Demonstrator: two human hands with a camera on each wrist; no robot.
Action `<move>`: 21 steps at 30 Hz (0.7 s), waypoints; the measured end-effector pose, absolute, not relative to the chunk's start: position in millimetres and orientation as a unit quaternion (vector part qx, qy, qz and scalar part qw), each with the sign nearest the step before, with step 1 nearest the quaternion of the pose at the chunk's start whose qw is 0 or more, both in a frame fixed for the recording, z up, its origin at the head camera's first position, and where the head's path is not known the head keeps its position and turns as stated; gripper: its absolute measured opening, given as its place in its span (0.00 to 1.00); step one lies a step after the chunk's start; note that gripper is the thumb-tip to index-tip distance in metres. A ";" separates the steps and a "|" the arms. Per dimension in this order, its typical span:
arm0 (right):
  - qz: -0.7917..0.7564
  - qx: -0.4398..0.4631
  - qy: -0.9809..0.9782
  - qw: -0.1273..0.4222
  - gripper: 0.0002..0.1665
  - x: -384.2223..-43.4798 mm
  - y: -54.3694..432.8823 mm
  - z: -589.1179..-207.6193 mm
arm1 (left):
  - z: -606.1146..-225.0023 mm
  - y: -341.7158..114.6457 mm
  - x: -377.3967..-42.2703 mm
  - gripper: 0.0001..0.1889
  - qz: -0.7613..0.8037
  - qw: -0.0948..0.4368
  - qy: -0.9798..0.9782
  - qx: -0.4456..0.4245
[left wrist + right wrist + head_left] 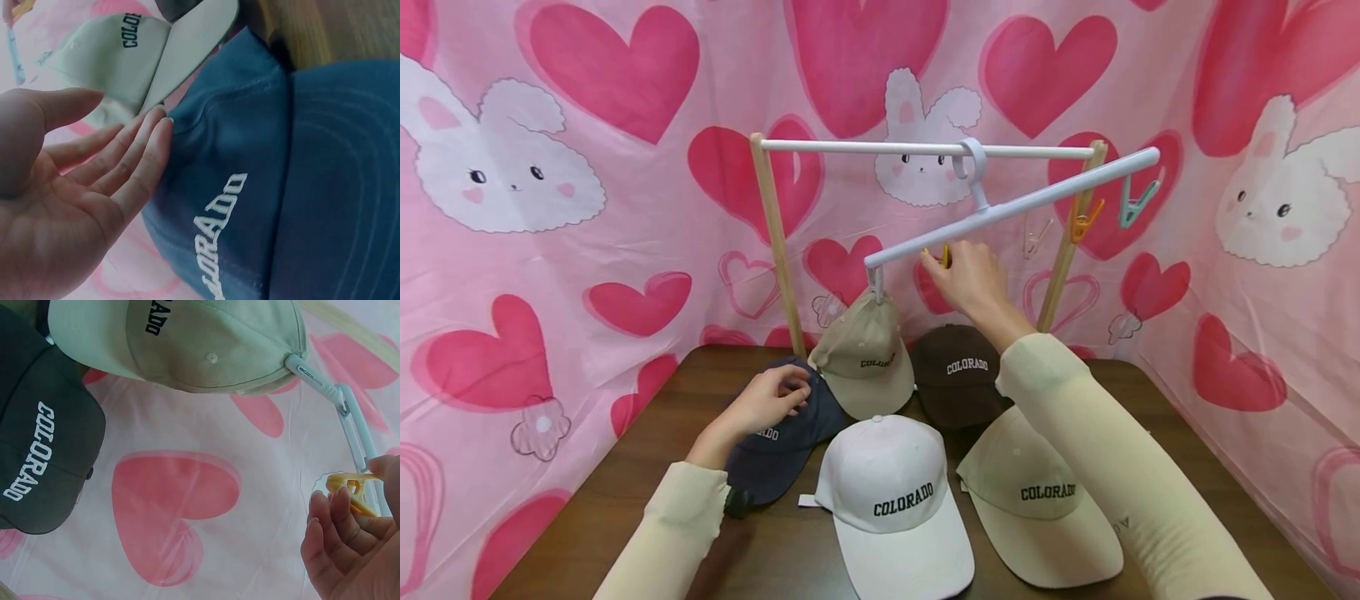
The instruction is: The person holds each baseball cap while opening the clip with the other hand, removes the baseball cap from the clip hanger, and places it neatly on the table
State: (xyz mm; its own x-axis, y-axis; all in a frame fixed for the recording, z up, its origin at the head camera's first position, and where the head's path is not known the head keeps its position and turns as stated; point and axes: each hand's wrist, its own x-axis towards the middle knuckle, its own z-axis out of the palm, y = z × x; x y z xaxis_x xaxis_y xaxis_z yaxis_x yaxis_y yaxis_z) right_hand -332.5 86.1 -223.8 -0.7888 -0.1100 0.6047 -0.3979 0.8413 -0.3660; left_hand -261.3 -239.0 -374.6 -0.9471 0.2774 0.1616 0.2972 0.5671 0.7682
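Observation:
My right hand (977, 279) pinches a yellow clip (353, 487) beneath the tilted pale-blue hanger (1015, 208), between thumb and fingers. From the hanger's low left end, a whitish clip (876, 283) holds a khaki cap (861, 346) by its top or back edge; the cap hangs with its brim down, near the table. Over the navy cap (790, 458) on the left is my left hand (767, 402), its fingers loosely extended. In the left wrist view those fingertips are at the navy crown; whether they touch it I cannot tell.
A white rail (865, 147) on wooden posts carries the hanger. Orange (1084, 222), green (1137, 202) and pale (1036, 237) clips hang along its raised right side. White (880, 467), beige (1037, 467) and dark brown (955, 387) caps lie on the brown table (647, 467).

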 end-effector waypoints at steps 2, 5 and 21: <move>0.248 0.135 -0.914 0.291 0.31 -331.9 86.3 -224.4 | -375.9 -235.2 -261.0 0.20 -0.437 0.013 -0.886 -0.155; 0.251 0.131 -0.914 0.291 0.32 -330.6 86.3 -224.8 | -378.2 -229.0 -260.5 0.21 -0.439 0.012 -0.887 -0.139; 0.249 0.134 -0.910 0.304 0.33 -326.8 88.0 -226.7 | -398.2 -199.0 -267.2 0.27 -0.503 -0.031 -0.860 -0.083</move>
State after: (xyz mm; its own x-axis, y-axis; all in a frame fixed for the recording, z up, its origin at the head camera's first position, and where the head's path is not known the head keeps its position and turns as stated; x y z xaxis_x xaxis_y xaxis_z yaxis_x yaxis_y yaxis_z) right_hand -326.8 88.0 -226.7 -0.7786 -0.0928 0.6206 -0.3961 0.8398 -0.3714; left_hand -267.2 -199.0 -398.2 -0.9843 0.1740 0.0292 0.1108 0.4810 0.8697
